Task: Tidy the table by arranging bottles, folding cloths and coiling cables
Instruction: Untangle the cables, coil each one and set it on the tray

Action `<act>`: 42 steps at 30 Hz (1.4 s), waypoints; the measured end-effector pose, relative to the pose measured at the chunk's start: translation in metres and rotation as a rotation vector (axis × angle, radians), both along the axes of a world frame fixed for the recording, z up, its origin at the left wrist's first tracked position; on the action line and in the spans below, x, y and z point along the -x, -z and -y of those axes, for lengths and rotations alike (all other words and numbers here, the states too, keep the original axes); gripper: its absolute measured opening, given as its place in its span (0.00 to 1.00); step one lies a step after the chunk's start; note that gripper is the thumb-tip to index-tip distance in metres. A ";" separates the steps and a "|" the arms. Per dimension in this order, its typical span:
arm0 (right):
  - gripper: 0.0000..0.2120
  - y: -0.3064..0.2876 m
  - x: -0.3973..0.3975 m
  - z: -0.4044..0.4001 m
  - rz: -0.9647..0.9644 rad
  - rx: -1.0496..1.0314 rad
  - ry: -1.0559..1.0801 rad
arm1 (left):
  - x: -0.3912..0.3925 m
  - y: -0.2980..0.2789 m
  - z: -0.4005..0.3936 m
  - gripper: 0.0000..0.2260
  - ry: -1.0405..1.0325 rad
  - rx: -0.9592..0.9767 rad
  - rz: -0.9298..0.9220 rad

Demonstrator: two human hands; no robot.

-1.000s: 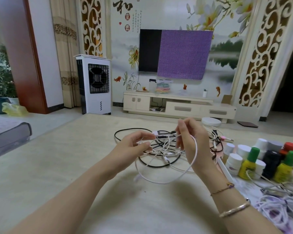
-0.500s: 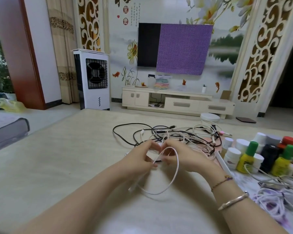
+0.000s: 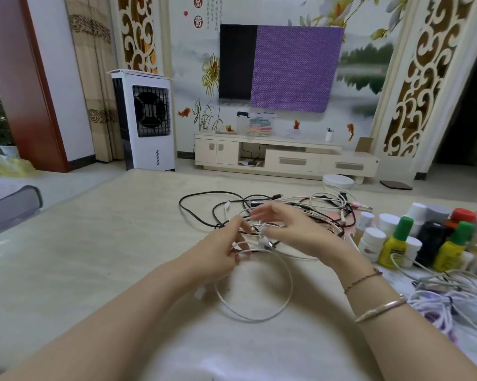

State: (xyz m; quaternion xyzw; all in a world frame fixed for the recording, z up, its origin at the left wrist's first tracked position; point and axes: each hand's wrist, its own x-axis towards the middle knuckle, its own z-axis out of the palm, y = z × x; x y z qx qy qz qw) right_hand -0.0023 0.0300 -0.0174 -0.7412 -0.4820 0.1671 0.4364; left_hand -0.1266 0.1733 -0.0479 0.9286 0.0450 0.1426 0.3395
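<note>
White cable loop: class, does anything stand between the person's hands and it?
Nothing visible does. The left hand already pinches the white cable loop at its top; the right hand hovers open just above, beside the cable tangle.

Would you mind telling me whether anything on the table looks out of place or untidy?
Yes: black and white cables lie in a tangled heap beyond the hands, uncoiled. More loose white cables sprawl at the right, one running in among the bottles. Nothing looks spilled or broken.
</note>
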 end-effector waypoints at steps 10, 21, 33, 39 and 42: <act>0.12 0.012 0.019 -0.002 0.986 0.499 -0.012 | 0.013 0.006 0.001 0.05 -0.105 -0.296 0.034; 0.07 -0.045 0.008 0.095 0.820 0.284 0.273 | -0.001 -0.046 0.064 0.10 -0.092 -0.165 0.169; 0.08 -0.042 -0.057 0.264 0.652 0.524 0.697 | -0.113 -0.049 0.219 0.10 0.037 0.439 0.008; 0.09 -0.015 -0.065 0.274 0.638 0.713 0.639 | -0.124 -0.016 0.224 0.07 -0.047 -0.085 0.022; 0.09 -0.019 -0.063 0.272 0.605 0.534 0.659 | -0.120 -0.017 0.226 0.07 -0.063 -0.076 0.084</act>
